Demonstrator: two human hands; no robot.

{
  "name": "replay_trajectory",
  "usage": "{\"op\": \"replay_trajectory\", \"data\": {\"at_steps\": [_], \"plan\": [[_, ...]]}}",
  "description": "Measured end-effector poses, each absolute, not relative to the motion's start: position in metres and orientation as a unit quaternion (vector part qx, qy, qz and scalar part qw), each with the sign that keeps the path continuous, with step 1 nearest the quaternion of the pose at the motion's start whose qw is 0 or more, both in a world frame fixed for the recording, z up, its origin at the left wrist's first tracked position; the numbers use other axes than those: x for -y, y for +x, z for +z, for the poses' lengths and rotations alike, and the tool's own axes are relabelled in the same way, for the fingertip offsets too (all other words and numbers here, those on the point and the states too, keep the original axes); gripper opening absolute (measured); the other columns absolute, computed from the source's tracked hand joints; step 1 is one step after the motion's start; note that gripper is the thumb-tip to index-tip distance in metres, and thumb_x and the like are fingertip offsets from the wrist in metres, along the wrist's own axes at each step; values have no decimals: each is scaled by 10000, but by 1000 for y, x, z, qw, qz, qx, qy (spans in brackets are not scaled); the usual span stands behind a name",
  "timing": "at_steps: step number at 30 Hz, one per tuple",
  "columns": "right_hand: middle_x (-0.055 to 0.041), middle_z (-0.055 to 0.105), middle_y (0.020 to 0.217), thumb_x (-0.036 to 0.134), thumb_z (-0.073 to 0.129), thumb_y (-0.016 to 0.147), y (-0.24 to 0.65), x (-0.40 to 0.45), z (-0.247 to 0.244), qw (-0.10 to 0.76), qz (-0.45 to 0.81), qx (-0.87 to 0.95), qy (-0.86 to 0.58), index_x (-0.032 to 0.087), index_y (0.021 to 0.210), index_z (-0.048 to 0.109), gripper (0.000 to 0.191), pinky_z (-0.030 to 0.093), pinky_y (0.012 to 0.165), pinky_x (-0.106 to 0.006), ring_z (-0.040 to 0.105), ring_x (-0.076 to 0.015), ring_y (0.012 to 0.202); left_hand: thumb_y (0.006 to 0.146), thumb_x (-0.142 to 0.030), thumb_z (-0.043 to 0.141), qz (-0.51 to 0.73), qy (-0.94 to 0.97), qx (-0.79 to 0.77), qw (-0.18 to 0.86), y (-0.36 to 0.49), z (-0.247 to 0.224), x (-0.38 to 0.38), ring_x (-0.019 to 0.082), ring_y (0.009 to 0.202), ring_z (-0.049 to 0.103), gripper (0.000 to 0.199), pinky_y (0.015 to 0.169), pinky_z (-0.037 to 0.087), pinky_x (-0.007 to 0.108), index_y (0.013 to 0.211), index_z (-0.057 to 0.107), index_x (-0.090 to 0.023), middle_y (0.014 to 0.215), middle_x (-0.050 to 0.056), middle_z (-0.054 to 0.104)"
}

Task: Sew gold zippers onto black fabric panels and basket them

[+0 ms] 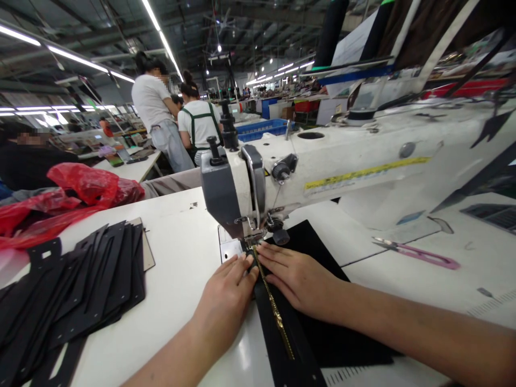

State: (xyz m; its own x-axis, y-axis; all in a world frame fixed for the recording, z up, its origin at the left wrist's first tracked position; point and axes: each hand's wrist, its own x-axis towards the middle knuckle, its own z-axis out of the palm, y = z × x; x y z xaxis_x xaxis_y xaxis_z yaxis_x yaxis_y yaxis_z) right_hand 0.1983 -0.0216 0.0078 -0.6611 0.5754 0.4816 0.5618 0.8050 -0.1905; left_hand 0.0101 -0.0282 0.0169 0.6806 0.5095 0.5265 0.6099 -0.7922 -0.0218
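Observation:
My left hand is bent at the left edge of a long black strip, its thumb and fingers closed on it close to the presser foot. A gold-toothed zipper runs down the middle of that strip, its slider partway along. On the other side, my right hand lies flat, fingers stretched toward the foot along the zipper. Beneath this hand spreads a larger black piece. Above the fingertips stands the head of a white sewing machine; the needle point is too small to make out.
Thin black cut pieces lie heaped on the left of the white table, beside red plastic. Pink-handled thread snips rest on the right. Two people in white tops stand beyond the machine, near a blue crate.

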Motion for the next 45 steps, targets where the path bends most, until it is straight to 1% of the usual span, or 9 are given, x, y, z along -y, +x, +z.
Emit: {"op": "replay_trajectory", "data": {"at_steps": [6, 12, 19, 24, 28, 35, 38, 42, 45], "plan": [[-175, 563, 1210, 126, 390, 877, 201, 13, 12, 269, 42, 910, -312, -17, 1148, 569, 354, 406, 1005, -359, 505, -247, 1150, 863, -90, 376, -253, -909, 313, 111, 10, 19, 25, 261, 885, 646, 268, 768, 569, 431, 922, 637, -84, 934, 164, 660], [-126, 615, 1134, 268, 410, 923, 219, 76, 21, 285, 42, 899, -329, 86, 1051, 640, 319, 441, 955, -385, 550, -243, 1067, 890, -114, 390, -248, -924, 279, 82, 4, 21, 61, 238, 1007, 615, 262, 867, 530, 414, 1062, 588, -103, 1080, 132, 649], [-153, 591, 1117, 348, 508, 880, 215, 114, 26, 267, 31, 906, -327, 67, 1128, 566, 379, 436, 900, -436, 520, -287, 1031, 915, -134, 387, -250, -924, 276, 85, 4, 23, 79, 228, 965, 629, 228, 837, 532, 419, 1051, 568, -110, 1048, 124, 657], [-99, 542, 958, 157, 523, 798, 198, 78, 38, 239, 150, 869, -407, 129, 964, 575, 177, 444, 812, -384, 504, -223, 895, 900, -126, 385, -279, -902, 324, 56, 13, 23, 78, 183, 819, 633, 198, 796, 539, 378, 890, 583, -139, 867, 81, 651], [-73, 508, 897, 87, 548, 715, 189, 61, 34, 253, 173, 854, -420, 140, 840, 525, 137, 430, 786, -356, 484, -209, 866, 873, -107, 400, -278, -896, 341, 61, 17, 26, 81, 191, 767, 623, 181, 725, 549, 368, 835, 575, -132, 782, 74, 619], [28, 491, 676, 18, 504, 720, 192, 58, 33, 272, 222, 816, -460, 183, 790, 423, 196, 437, 551, -234, 504, -120, 592, 848, -91, 404, -262, -907, 319, 87, 12, 22, 80, 233, 977, 614, 265, 839, 522, 430, 1043, 578, -135, 1043, 111, 648], [-23, 532, 805, 9, 480, 751, 202, 75, 31, 295, 201, 815, -457, 159, 935, 467, 238, 471, 664, -276, 543, -145, 720, 848, -95, 413, -236, -918, 307, 83, 9, 21, 82, 241, 1022, 604, 271, 868, 512, 435, 1054, 583, -137, 1079, 107, 651], [-125, 526, 1076, 162, 594, 768, 215, 108, 25, 273, 68, 888, -364, 142, 1121, 525, 360, 419, 843, -462, 487, -280, 980, 824, -106, 438, -206, -929, 305, 39, 7, 27, 95, 263, 1104, 553, 317, 892, 500, 435, 1119, 555, -120, 1176, 141, 599], [-134, 566, 986, 135, 529, 816, 216, 113, 29, 236, 56, 909, -340, 99, 1038, 595, 234, 416, 819, -467, 495, -279, 922, 761, -97, 480, -206, -926, 315, -19, 9, 35, 106, 261, 1136, 523, 388, 936, 462, 447, 1143, 536, -136, 1184, 135, 587]]}}
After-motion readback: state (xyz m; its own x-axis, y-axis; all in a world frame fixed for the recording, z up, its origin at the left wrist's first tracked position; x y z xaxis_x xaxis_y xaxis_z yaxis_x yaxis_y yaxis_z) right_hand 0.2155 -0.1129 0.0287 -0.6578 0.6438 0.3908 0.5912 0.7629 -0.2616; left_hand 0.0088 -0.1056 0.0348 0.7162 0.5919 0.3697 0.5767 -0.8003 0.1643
